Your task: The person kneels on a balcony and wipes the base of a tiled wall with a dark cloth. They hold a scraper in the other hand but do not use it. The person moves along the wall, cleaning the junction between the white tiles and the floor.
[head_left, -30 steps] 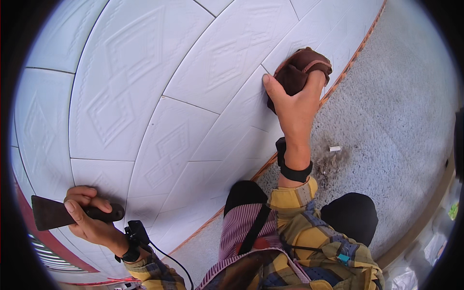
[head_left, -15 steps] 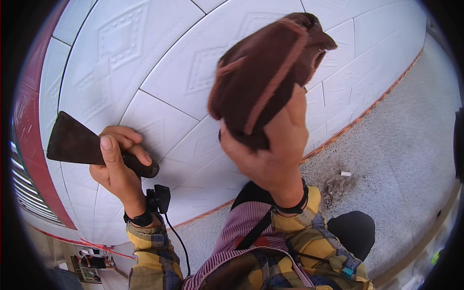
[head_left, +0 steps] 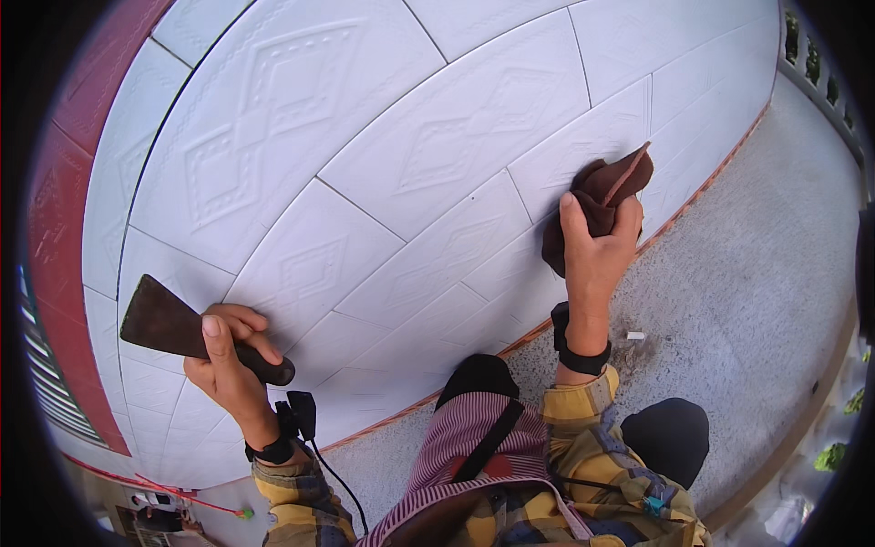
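Observation:
A putty knife (head_left: 164, 319) with a wide dark blade is in my left hand (head_left: 232, 365). My fingers and thumb wrap its dark handle, and the blade points up and left in front of the white tiled wall (head_left: 383, 246). On the right, my right hand (head_left: 597, 242) grips a bunched dark brown cloth (head_left: 624, 178) with a lighter reddish edging. The cloth lies against the lower wall tiles, near the floor joint. Part of it is hidden behind my fingers.
Raised diamond patterns mark the tiles. A dark red tiled strip (head_left: 68, 228) borders the wall at the left. On the speckled grey floor (head_left: 729, 283) lies a small white piece (head_left: 635, 335) beside a dark dirt patch. A pale balustrade (head_left: 825, 82) stands at the far right.
My right hand has carried the cloth away from me, right and down to the lower tiles, where it is more bunched. My left hand still holds the putty knife, slightly lower in view.

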Demonstrator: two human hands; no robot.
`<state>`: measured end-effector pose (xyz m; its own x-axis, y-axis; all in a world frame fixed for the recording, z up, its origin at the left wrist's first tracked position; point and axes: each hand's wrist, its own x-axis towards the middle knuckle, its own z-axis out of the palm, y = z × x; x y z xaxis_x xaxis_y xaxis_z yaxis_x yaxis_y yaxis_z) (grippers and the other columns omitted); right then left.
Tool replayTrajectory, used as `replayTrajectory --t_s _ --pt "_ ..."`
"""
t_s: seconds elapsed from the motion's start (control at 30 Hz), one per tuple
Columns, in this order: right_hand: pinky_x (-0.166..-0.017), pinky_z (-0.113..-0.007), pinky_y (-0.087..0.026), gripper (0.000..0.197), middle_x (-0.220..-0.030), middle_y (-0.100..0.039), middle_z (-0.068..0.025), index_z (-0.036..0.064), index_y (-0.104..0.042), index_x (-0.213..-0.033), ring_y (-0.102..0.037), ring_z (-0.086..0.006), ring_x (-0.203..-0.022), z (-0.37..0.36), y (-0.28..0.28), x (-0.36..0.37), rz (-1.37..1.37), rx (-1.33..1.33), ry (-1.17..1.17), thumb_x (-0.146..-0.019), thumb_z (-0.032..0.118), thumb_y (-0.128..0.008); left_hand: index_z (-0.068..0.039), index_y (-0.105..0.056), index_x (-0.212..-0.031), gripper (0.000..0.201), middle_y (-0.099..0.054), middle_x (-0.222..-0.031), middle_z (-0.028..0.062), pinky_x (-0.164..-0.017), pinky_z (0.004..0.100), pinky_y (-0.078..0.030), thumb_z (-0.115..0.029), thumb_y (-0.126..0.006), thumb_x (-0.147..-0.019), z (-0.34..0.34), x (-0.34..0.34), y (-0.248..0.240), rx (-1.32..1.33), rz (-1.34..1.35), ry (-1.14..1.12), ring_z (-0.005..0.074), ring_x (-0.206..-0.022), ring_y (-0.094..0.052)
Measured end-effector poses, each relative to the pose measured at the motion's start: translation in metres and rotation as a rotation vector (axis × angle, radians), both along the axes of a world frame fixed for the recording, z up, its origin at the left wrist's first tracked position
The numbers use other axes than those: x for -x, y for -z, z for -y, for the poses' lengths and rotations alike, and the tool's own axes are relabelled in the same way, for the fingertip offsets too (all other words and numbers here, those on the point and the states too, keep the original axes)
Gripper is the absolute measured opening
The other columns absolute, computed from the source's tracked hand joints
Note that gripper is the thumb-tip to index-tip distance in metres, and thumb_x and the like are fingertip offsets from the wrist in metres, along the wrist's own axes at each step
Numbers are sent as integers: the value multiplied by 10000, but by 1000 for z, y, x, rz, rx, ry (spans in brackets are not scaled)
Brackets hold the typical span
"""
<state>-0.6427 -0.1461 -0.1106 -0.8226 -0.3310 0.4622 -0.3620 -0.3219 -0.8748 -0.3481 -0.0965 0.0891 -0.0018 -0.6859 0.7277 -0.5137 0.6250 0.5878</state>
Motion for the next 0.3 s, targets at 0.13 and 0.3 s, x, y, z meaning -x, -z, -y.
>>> replayTrajectory --t_s 0.13,0.3 --pt "-936 -472 -401 509 -1156 -529 -178 24 -571 -1056 -473 -363 -1108 -12 -59 -39 -176 22 -96 -671 190 -860 37 -500 -735 440 -615 -733 205 -444 270 -418 -294 -513 -1023 0 -5 6 12 -41 19 160 -413 -508" --pt "-971 -489 -386 538 -1206 -514 -184 34 -577 -1114 -472 -365 -1141 -5 -75 -49 -258 -3 -31 -674 177 -852 48 -501 -758 429 -616 -761 231 -451 272 -426 -287 -506 -1025 4 -6 8 -1 -62 97 170 -415 -512"
